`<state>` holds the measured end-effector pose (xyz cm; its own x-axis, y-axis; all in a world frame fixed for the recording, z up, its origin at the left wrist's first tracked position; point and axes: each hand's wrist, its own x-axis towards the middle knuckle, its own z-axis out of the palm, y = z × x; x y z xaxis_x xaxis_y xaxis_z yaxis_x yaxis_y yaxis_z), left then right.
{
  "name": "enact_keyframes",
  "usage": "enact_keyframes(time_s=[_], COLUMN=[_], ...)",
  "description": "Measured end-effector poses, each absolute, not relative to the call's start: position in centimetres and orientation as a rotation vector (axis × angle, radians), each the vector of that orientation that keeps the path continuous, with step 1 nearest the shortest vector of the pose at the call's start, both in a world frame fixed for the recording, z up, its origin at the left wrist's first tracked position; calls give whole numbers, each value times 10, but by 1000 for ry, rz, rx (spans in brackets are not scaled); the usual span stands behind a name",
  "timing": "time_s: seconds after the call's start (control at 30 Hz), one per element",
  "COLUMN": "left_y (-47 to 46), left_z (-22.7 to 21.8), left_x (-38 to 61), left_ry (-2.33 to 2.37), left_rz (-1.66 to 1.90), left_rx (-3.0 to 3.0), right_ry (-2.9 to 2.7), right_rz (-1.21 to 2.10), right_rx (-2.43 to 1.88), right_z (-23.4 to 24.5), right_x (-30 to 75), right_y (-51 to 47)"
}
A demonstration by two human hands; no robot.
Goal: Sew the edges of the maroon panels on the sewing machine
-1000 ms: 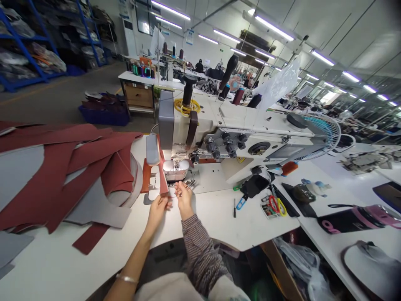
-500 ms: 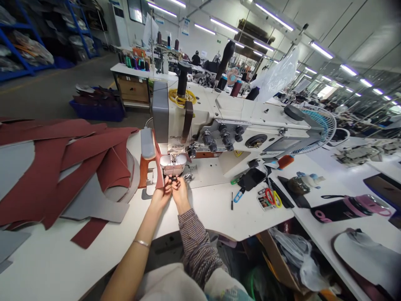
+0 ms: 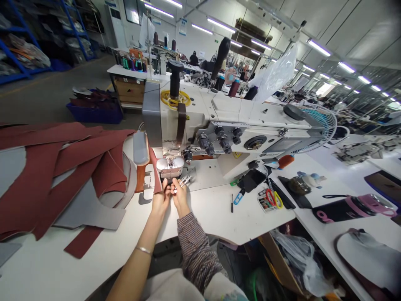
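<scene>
Both of my hands work close together just in front of the needle area of a white sewing machine. My left hand has its fingertips drawn together beside a hanging strip of reddish-brown leather; what they pinch is too small to make out. My right hand is closed too, its thumb and fingers meeting near the left fingertips. Whatever it holds is hidden. Small metal parts of the machine sit just above the right fingers, and the rounded metal cover is above both hands.
Reddish-brown and grey leather pieces are heaped on the left. Right of my hands lie a small screwdriver, a blue-handled tool and scissors. A pink and black bottle lies farther right.
The view has shifted slightly, moving the machine a little left in the picture. The small metal parts show more plainly beside my right fingers. My hands stay together at the same spot.
</scene>
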<state>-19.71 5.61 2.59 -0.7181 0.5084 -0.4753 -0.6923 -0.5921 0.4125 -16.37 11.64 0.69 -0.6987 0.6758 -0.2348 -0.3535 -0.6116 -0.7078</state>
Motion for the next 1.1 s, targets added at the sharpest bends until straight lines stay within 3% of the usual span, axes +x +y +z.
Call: enact_keyframes(time_s=[0.43, 0.83, 1.1], left_y=[44, 20, 25], left_z=[43, 112, 114], left_x=[-203, -206, -250], left_ry=[734, 194, 224], left_rz=[2132, 2316, 2324], left_rx=[-399, -289, -258], right_ry=[-434, -55, -10], right_rz=[2429, 2480, 2578], right_rx=[-710, -381, -356], right_z=[40, 91, 84], right_x=[-157, -148, -167], right_y=[112, 129, 172])
